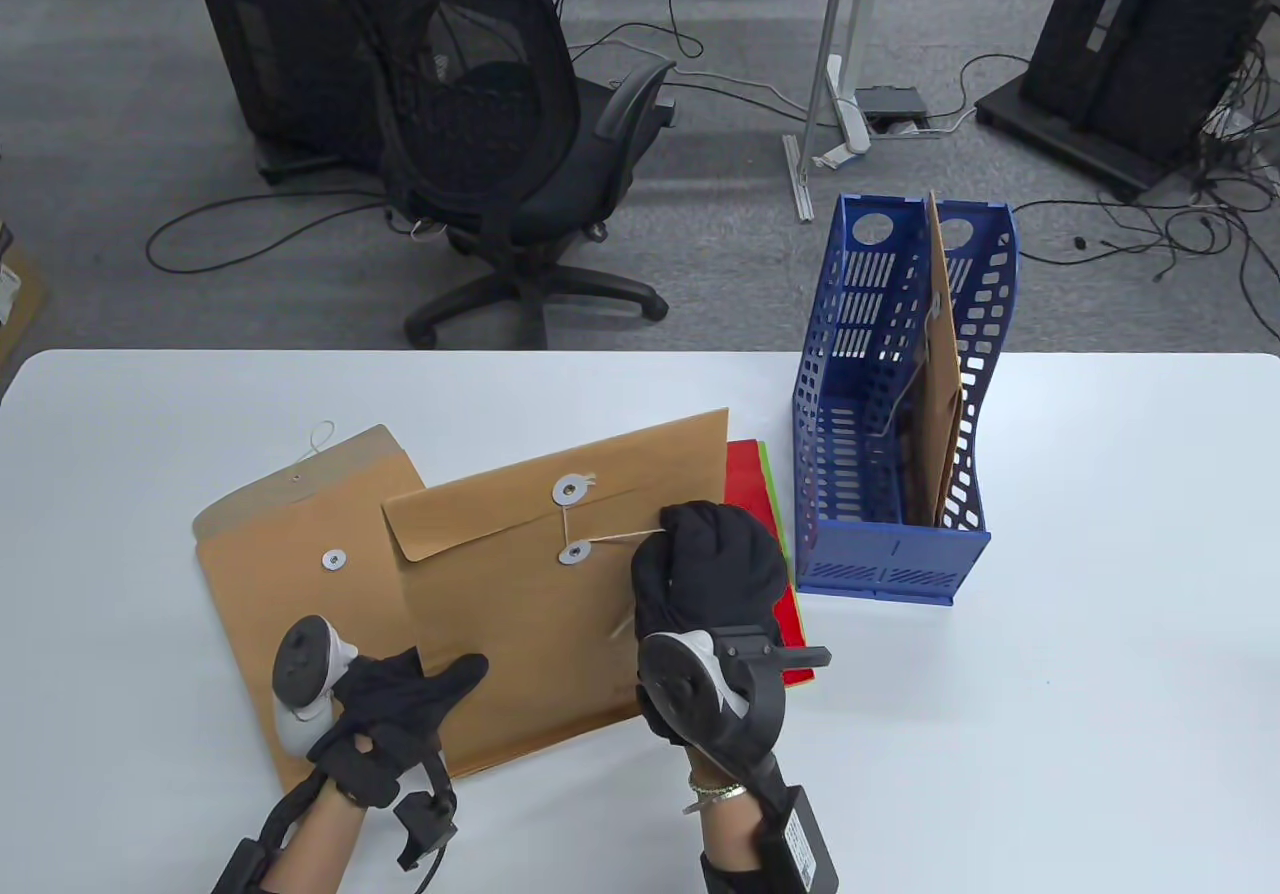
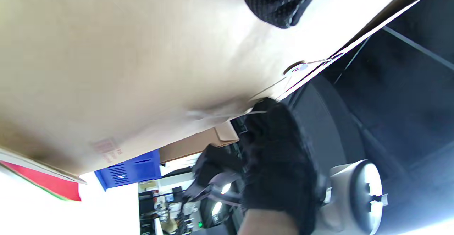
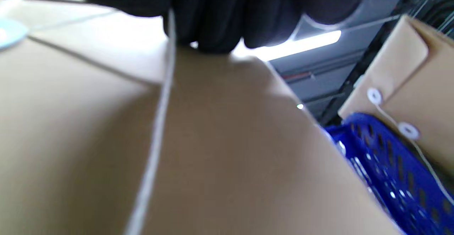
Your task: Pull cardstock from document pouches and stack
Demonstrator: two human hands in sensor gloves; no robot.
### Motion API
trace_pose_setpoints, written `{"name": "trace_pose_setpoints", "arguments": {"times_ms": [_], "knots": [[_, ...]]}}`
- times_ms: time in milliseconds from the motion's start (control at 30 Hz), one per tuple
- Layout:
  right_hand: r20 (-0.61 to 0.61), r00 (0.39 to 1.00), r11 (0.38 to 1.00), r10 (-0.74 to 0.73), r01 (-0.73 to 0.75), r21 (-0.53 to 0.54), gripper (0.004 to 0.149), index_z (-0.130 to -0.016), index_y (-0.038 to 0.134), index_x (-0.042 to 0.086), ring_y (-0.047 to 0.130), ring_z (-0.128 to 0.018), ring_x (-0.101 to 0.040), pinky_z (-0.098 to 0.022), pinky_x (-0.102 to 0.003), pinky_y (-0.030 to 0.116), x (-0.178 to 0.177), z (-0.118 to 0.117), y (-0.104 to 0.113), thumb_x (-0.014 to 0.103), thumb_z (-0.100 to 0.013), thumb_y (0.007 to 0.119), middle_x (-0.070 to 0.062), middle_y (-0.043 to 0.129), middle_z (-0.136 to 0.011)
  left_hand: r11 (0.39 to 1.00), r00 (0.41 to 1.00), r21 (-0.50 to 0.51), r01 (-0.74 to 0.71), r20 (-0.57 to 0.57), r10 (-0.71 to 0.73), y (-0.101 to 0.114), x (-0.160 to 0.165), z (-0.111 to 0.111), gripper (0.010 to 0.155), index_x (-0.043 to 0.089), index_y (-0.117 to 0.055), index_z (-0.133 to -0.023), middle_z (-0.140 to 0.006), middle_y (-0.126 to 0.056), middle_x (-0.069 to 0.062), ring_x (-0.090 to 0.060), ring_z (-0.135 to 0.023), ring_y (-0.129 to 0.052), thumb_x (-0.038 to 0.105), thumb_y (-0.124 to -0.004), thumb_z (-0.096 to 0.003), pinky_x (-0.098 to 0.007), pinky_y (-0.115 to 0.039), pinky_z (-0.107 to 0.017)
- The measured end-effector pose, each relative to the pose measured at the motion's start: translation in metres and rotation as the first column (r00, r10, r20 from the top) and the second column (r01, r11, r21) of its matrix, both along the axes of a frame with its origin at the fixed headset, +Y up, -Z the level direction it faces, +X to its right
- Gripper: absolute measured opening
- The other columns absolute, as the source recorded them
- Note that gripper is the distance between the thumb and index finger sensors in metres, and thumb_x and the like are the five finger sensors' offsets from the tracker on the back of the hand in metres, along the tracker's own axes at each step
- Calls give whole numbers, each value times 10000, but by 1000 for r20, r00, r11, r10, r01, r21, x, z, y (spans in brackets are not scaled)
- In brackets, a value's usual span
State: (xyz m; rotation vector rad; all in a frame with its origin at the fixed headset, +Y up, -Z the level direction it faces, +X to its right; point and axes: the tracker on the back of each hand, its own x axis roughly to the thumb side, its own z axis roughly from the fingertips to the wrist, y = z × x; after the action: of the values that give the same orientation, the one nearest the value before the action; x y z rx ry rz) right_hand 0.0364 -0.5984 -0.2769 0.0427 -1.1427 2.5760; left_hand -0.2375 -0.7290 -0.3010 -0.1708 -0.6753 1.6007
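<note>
Right hand (image 1: 708, 574), fingers curled, pinches closure string (image 1: 622, 537) of top pouch (image 1: 560, 594) at table centre; left hand (image 1: 400, 699) presses flat on pouch's near corner. Step: unwinding clasp. Next: free string, lift flap, draw cardstock onto coloured stack (image 1: 752, 479) beneath.

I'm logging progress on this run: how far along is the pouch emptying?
Looks done: one pouch lies flap-open, and red and green cardstock is stacked. In hand: the left hand holds down the closed pouch while the right hand pulls its string. Left: the pouches in the blue file holder.
</note>
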Motion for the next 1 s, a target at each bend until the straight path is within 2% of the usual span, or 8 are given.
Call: {"name": "trace_pose_setpoints", "arguments": {"times_ms": [300, 500, 633, 733, 800, 833, 933, 1000], "knots": [[-177, 959, 956, 222, -250, -155, 396, -748, 846, 69, 804, -752, -402, -586, -585, 672, -46, -4, -30, 348, -498, 715, -140, 869, -753, 994, 993, -50, -93, -78, 89, -4, -6, 0, 498, 384, -623, -1029, -992, -866, -89, -279, -840, -944, 408, -705, -538, -450, -806, -567], [-253, 873, 886, 417, -453, -100, 401, -777, 830, 101, 793, -793, -370, -630, -562, 668, -92, 11, -43, 369, -509, 695, -107, 855, -784, 997, 992, -54, -50, -120, 43, -5, -10, 0, 496, 387, -620, -1028, -996, -859, -89, -280, -847, -937, 408, -702, -539, -448, -804, -572], [-256, 836, 855, 485, -515, -62, 402, -814, 813, 126, 774, -845, -348, -676, -567, 643, -98, 15, -45, 373, -528, 679, -78, 836, -828, 997, 992, -65, -47, -123, 39, -7, -10, -1, 496, 389, -622, -1026, -995, -861, -91, -282, -848, -935, 403, -705, -538, -451, -802, -574], [-370, 835, 862, 408, -486, -144, 427, -869, 830, 163, 751, -928, -358, -705, -633, 575, -89, 9, -42, 396, -551, 666, -53, 824, -917, 994, 987, -78, -77, -150, 64, -6, -13, -1, 497, 385, -620, -1028, -996, -857, -95, -283, -849, -934, 404, -703, -538, -453, -799, -574], [-420, 867, 889, 269, -391, -237, 515, -844, 868, 153, 757, -929, -386, -691, -666, 567, -78, 2, -38, 489, -564, 596, -66, 844, -917, 989, 982, -90, -117, -158, 102, -7, -15, -2, 497, 387, -621, -1027, -996, -858, -92, -281, -849, -933, 405, -704, -537, -453, -800, -573], [-432, 891, 925, 144, -275, -260, 540, -826, 885, 141, 766, -916, -394, -686, -664, 568, -70, -1, -35, 504, -565, 584, -81, 859, -908, 986, 981, -93, -135, -155, 120, -7, -16, -2, 497, 388, -622, -1027, -996, -859, -91, -280, -851, -933, 404, -706, -537, -454, -797, -575], [-398, 905, 959, -152, 36, -283, 579, -845, 883, 93, 741, -911, -424, -710, -613, 559, -49, -3, -30, 497, -574, 569, -141, 839, -934, 985, 981, -94, -145, -147, 130, -7, -18, -3, 496, 398, -623, -1024, -1001, -856, -84, -277, -857, -929, 403, -705, -535, -454, -795, -580], [-355, 919, 963, -170, 78, -257, 574, -931, 815, 113, 692, -953, -423, -728, -585, 549, -38, -4, -28, 494, -581, 567, -139, 776, -1003, 987, 983, -91, -134, -141, 120, -8, -17, -3, 494, 405, -629, -1020, -1004, -854, -83, -275, -863, -925, 399, -707, -532, -456, -790, -585]]}}
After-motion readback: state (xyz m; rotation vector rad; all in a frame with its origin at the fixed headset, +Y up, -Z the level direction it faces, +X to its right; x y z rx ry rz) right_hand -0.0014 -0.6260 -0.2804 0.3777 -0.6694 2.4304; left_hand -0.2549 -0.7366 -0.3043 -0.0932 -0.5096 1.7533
